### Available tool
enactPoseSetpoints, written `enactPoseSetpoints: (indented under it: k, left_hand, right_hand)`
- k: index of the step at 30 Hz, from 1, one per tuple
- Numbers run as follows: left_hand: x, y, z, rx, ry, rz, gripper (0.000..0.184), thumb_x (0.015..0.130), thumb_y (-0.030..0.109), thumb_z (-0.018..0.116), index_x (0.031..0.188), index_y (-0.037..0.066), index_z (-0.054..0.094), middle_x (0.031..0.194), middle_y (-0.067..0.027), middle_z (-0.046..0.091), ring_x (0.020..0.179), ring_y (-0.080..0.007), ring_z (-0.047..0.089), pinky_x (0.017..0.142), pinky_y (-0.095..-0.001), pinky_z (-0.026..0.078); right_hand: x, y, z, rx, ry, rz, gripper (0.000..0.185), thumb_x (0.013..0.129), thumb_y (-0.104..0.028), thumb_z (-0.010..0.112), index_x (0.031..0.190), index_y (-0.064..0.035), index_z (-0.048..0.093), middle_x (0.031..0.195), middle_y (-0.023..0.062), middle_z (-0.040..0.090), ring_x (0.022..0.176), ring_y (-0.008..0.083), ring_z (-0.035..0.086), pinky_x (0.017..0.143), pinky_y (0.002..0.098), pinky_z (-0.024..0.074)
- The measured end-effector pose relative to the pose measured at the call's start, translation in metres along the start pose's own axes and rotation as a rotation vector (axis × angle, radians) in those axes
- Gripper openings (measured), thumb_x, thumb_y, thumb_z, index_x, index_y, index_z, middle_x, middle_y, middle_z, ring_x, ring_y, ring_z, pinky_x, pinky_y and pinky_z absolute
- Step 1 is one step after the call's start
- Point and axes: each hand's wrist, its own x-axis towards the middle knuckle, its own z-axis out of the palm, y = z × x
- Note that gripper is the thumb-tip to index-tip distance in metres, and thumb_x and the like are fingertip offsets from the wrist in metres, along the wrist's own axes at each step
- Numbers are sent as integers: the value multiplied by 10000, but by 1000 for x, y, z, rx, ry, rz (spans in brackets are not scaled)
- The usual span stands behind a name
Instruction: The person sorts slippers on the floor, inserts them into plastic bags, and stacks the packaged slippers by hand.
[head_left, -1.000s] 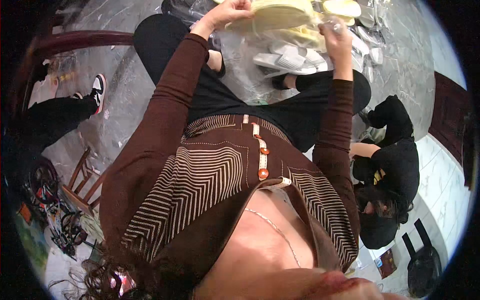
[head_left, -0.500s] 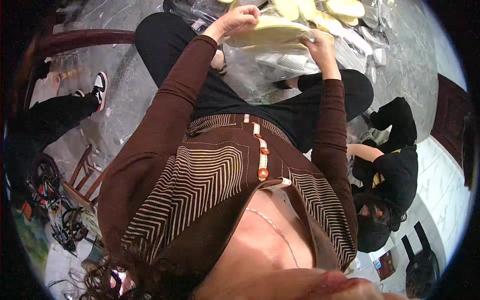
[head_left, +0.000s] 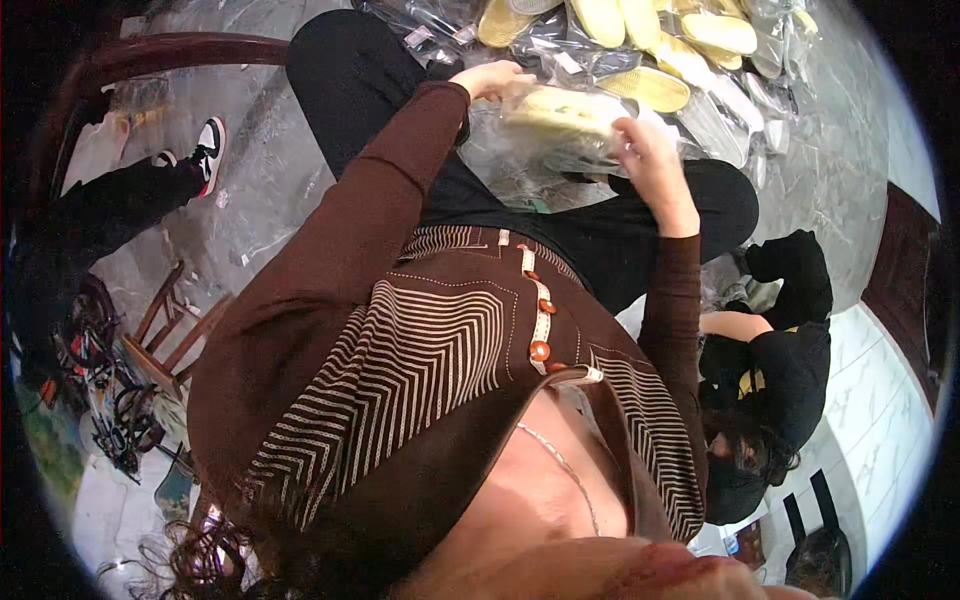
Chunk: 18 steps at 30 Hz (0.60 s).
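Between my hands is a pale yellow slipper point(head_left: 560, 112) in clear plastic wrap, blurred by motion. It lies sideways above the floor, in front of my crossed legs. My left hand point(head_left: 497, 80) is closed at its left end, gripping the wrapped slipper by that end. At the right end, my right hand point(head_left: 648, 160) pinches the wrap with thumb and fingers. Just beyond, a loose yellow slipper point(head_left: 648, 90) lies with its sole showing. Whether one slipper or a pair is inside the wrap, I cannot tell.
Several yellow and white slippers point(head_left: 720, 34) in clear bags are heaped on the grey marble floor point(head_left: 260, 130). At right another person point(head_left: 770, 370) in black crouches. A leg with a sneaker point(head_left: 208, 155) stands at left, near a wooden stool point(head_left: 165, 345).
The wrapped slipper has come down closer to my lap and turned shorter in view. My right hand has moved down towards me; my left hand has shifted slightly right and down.
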Motion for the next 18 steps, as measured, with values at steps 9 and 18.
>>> enactPoseSetpoints:
  k: [9, 18]
  left_hand:
    - [18, -5, 25, 884, 880, 302, 700, 706, 374, 621, 1283, 110, 327, 1088, -200, 530, 967, -328, 535, 809, -430, 413]
    - [59, 45, 6, 517, 465, 419, 307, 779, 265, 556, 1053, 126, 558, 961, -169, 595, 873, -293, 573, 807, -412, 415]
  right_hand:
    - [-13, -25, -12, -118, -25, -56, 143, 659, 2, 569, 793, -23, 527, 727, 123, 519, 742, 293, 493, 688, 348, 402]
    - [-17, -44, -63, -231, 154, -72, 120, 622, -7, 570, 726, -49, 530, 737, 72, 556, 823, 246, 534, 794, 373, 388]
